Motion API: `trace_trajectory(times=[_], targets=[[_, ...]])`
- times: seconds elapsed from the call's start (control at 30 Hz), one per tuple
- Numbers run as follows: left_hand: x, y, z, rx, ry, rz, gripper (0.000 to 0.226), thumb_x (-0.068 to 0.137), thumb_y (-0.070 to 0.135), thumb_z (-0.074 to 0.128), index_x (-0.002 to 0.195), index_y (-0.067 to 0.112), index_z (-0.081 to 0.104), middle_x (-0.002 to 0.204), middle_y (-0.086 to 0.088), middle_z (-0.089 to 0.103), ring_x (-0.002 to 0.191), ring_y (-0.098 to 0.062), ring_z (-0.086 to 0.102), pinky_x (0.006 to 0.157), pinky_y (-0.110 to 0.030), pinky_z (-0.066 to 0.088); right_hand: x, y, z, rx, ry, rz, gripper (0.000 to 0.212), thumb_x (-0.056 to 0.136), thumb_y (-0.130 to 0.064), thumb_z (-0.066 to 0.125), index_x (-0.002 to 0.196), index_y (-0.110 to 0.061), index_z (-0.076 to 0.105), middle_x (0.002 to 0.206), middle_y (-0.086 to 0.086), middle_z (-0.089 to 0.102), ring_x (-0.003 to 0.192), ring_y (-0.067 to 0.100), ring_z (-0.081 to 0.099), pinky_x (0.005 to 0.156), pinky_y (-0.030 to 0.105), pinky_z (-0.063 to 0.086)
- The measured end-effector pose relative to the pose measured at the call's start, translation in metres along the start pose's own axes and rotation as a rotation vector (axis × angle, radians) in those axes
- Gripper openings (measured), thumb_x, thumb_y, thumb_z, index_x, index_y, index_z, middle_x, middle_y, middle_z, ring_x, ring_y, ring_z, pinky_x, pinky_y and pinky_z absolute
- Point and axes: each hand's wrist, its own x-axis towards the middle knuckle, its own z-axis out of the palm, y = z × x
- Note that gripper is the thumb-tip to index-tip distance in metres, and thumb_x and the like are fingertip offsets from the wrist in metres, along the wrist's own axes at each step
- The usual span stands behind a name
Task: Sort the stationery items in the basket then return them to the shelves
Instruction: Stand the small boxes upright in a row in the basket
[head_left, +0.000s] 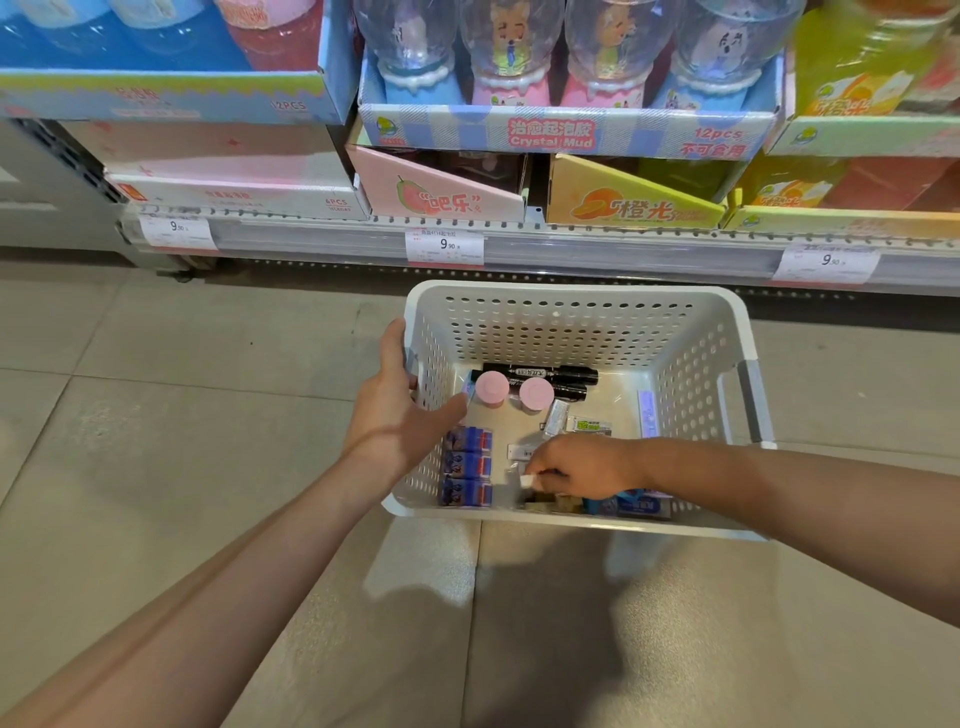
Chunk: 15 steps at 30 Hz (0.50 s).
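Observation:
A white perforated basket (571, 322) sits on the floor in front of the shelves. Inside lie two black markers (540, 375), two pink round lids (492, 387), three blue-and-red packs (467, 465) along the left wall, small wrapped erasers (587, 425) and a purple strip (647, 413) by the right wall. My left hand (400, 410) grips the basket's left rim, thumb inside. My right hand (576, 467) is low in the basket near its front wall, fingers pinched on a small white eraser (527, 481). Items under that hand are partly hidden.
The bottom shelf (571, 244) runs across the back with price tags reading 9.90. On it stand display boxes: Crystal Mud globes (550, 130), a pink box (441, 192), an orange box (623, 202). Tiled floor (182, 415) surrounds the basket.

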Motion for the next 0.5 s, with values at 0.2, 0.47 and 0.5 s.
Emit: trace_trajectory(times=[0.2, 0.47, 0.5], targets=[[0.0, -0.001, -0.001, -0.004, -0.001, 0.001, 0.089, 0.079, 0.021, 0.074, 0.146, 0.029, 0.015, 0.105, 0.005, 0.054, 0.08, -0.013, 0.059, 0.053, -0.016, 0.045, -0.008, 0.001, -0.006, 0.651, 0.142, 0.134, 0.022, 0.101, -0.009, 0.036, 0.114, -0.011, 0.053, 0.085, -0.007, 0.057, 0.065, -0.004, 0.058, 0.061, 0.008, 0.043], [0.0, -0.001, -0.001, 0.02, 0.007, 0.015, 0.09, 0.079, 0.024, 0.075, 0.146, 0.029, 0.015, 0.106, 0.008, 0.052, 0.077, -0.009, 0.056, 0.056, -0.02, 0.047, -0.023, -0.003, -0.025, 1.241, 0.125, 0.23, 0.015, 0.096, -0.002, 0.044, 0.097, -0.011, 0.057, 0.077, 0.008, 0.068, 0.061, 0.007, 0.068, 0.064, 0.016, 0.056], [0.001, -0.001, 0.0, 0.021, 0.008, 0.017, 0.09, 0.079, 0.024, 0.075, 0.146, 0.029, 0.015, 0.106, 0.009, 0.051, 0.075, -0.006, 0.055, 0.056, -0.019, 0.046, -0.022, -0.003, -0.026, 1.216, 0.14, 0.243, 0.014, 0.096, -0.004, 0.046, 0.095, -0.013, 0.056, 0.074, 0.007, 0.066, 0.06, 0.007, 0.066, 0.064, 0.017, 0.055]])
